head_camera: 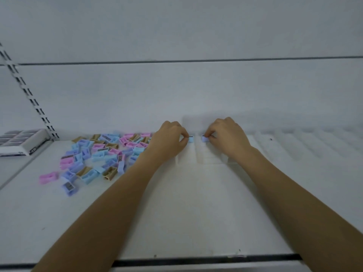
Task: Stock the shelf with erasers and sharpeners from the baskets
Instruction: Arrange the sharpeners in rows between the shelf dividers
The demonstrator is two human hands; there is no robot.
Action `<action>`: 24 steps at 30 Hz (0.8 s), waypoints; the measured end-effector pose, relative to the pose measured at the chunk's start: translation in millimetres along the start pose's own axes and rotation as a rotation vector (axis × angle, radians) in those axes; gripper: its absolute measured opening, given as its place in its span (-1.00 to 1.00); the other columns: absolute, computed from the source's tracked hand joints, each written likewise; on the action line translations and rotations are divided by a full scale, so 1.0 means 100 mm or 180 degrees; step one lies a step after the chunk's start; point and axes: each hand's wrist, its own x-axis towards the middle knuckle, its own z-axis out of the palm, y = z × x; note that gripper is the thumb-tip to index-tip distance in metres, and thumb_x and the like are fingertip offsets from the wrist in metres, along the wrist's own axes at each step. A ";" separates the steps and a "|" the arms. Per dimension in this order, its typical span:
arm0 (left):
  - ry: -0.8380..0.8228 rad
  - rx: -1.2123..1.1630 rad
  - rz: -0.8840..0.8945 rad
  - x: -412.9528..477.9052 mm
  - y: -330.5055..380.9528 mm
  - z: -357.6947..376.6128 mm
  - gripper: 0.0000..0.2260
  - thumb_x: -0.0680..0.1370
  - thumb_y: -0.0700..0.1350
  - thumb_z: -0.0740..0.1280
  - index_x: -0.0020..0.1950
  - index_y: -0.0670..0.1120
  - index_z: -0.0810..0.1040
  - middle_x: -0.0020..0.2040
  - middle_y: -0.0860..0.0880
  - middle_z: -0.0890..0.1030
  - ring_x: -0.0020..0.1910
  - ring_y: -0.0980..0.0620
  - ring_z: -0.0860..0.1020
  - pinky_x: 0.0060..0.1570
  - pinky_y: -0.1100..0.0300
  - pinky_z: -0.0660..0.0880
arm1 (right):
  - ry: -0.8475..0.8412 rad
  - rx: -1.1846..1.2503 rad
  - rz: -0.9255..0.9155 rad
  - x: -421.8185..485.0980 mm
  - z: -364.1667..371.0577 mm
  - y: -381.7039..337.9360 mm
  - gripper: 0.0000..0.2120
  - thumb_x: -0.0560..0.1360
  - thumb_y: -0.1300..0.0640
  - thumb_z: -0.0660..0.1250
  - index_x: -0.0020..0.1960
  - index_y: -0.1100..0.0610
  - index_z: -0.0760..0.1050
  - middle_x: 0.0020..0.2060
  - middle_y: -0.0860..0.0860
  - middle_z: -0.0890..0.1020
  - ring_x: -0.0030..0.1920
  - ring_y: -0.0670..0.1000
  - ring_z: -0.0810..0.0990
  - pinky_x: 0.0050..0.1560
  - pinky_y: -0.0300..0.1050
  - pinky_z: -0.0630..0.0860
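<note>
1. The left hand [169, 140] pinches a pale blue sharpener [191, 138] between thumb and curled fingertips. The right hand [225, 138] pinches a lilac sharpener [204, 138] the same way.
2. Both pieces sit low near the back of the shelf [176, 222], just beside each other with a narrow gap between. Whether they already rest on the surface cannot be told.
3. Risk: the pieces look small and light, so a finger dragging on release would likely tip or skew one — or push it into its neighbour.
4. Risk: the left forearm passes close to the loose pile of sharpeners [102, 154]. A careless pull back could sweep some toward the front edge.
5. Risk: the faint white rows [294, 146] around and to the right of the hands are washed out, perhaps erasers, and easy to bump unnoticed.
6. Containers: no basket is in view. A box [23, 142] at the far left holds grey rectangular items in a grid — what they are cannot be told.
</note>
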 end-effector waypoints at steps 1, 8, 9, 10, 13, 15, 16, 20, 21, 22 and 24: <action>-0.0033 0.0002 0.0025 -0.01 -0.01 0.00 -0.78 0.57 -0.10 0.20 0.13 -0.08 0.59 0.13 -0.05 0.55 0.14 -0.04 0.40 0.12 0.16 0.34 | -0.0006 0.0002 0.0005 -0.01 0.00 0.00 -0.83 0.52 0.16 0.26 -0.02 0.07 0.63 0.00 0.01 0.61 0.06 0.10 0.43 -0.02 -0.11 0.36; -0.0059 0.0098 0.0097 -0.03 -0.04 0.03 -0.73 0.60 -0.02 0.14 0.15 -0.08 0.57 0.14 -0.03 0.56 0.14 -0.01 0.39 0.14 0.10 0.37 | -0.0043 0.0160 0.0049 -0.03 -0.01 0.01 -0.80 0.51 0.16 0.21 0.00 0.10 0.60 -0.03 0.02 0.63 0.05 0.09 0.45 -0.02 -0.11 0.35; -0.0037 0.0070 0.0086 -0.02 -0.05 0.02 -0.72 0.60 -0.01 0.14 0.13 -0.08 0.58 0.13 -0.03 0.56 0.14 0.00 0.40 0.14 0.10 0.38 | -0.0010 0.0212 0.0041 -0.03 -0.02 0.01 -0.79 0.50 0.18 0.21 0.01 0.11 0.60 -0.02 0.03 0.62 0.06 0.10 0.46 0.00 -0.10 0.37; 0.0011 0.0012 0.0067 -0.01 -0.04 0.01 -0.72 0.60 0.00 0.14 0.13 -0.08 0.58 0.13 -0.03 0.56 0.13 0.00 0.40 0.13 0.11 0.37 | 0.0037 0.0283 0.0029 -0.03 -0.03 0.00 -0.79 0.50 0.19 0.21 0.04 0.12 0.59 -0.01 0.03 0.62 0.06 0.11 0.46 0.02 -0.09 0.39; 0.0208 -0.0157 0.0013 0.00 -0.05 -0.06 -0.73 0.60 0.00 0.15 0.11 -0.10 0.57 0.12 -0.03 0.56 0.13 -0.01 0.42 0.10 0.14 0.34 | 0.0202 0.0525 -0.0109 -0.02 -0.06 -0.04 -0.76 0.51 0.19 0.20 0.12 0.14 0.55 0.04 0.06 0.60 0.09 0.11 0.47 0.09 -0.05 0.40; 0.0339 -0.0248 -0.0023 -0.02 -0.06 -0.13 -0.75 0.60 -0.02 0.17 0.10 -0.09 0.57 0.11 -0.03 0.57 0.13 -0.03 0.44 0.10 0.13 0.35 | 0.0240 0.0793 -0.0221 -0.02 -0.08 -0.10 -0.76 0.52 0.18 0.21 0.15 0.13 0.52 0.06 0.05 0.60 0.10 0.07 0.47 0.11 -0.10 0.39; 0.0400 -0.0246 -0.0040 -0.03 -0.07 -0.18 -0.76 0.59 -0.03 0.17 0.10 -0.08 0.57 0.10 -0.03 0.57 0.12 -0.03 0.45 0.09 0.14 0.35 | 0.0221 0.0942 -0.0292 -0.02 -0.08 -0.13 -0.75 0.52 0.17 0.21 0.17 0.11 0.51 0.07 0.03 0.59 0.11 0.05 0.46 0.11 -0.14 0.37; 0.0233 0.0092 -0.0122 -0.16 -0.24 -0.50 -0.79 0.59 -0.07 0.19 0.13 -0.06 0.56 0.08 -0.01 0.57 0.07 0.01 0.47 0.07 0.19 0.35 | -0.0127 0.1251 -0.0720 0.03 -0.15 -0.30 -0.76 0.53 0.16 0.23 0.19 0.09 0.49 0.08 -0.02 0.57 0.06 -0.04 0.46 0.10 -0.19 0.37; 0.0206 0.0166 -0.0153 -0.23 -0.31 -0.59 -0.80 0.58 -0.09 0.20 0.12 -0.06 0.56 0.08 -0.02 0.58 0.06 0.02 0.48 0.07 0.18 0.36 | -0.0214 0.1271 -0.0861 0.04 -0.17 -0.37 -0.76 0.53 0.16 0.23 0.19 0.09 0.48 0.08 -0.02 0.57 0.03 -0.06 0.46 0.09 -0.19 0.38; 0.0208 0.0219 -0.0203 -0.32 -0.39 -0.68 -0.81 0.57 -0.11 0.21 0.11 -0.06 0.56 0.07 -0.02 0.58 0.04 0.03 0.49 0.07 0.18 0.37 | -0.0293 0.1267 -0.1002 0.05 -0.19 -0.45 -0.76 0.53 0.16 0.23 0.19 0.09 0.48 0.07 -0.03 0.56 -0.01 -0.08 0.46 0.07 -0.20 0.39; 0.0198 0.0258 -0.0348 -0.49 -0.57 -0.85 -0.82 0.56 -0.16 0.23 0.10 -0.07 0.56 0.07 -0.03 0.59 0.01 0.04 0.51 0.07 0.17 0.40 | -0.0447 0.1248 -0.1259 0.07 -0.21 -0.61 -0.75 0.52 0.18 0.25 0.19 0.10 0.49 0.06 -0.01 0.57 -0.05 -0.09 0.47 0.04 -0.22 0.40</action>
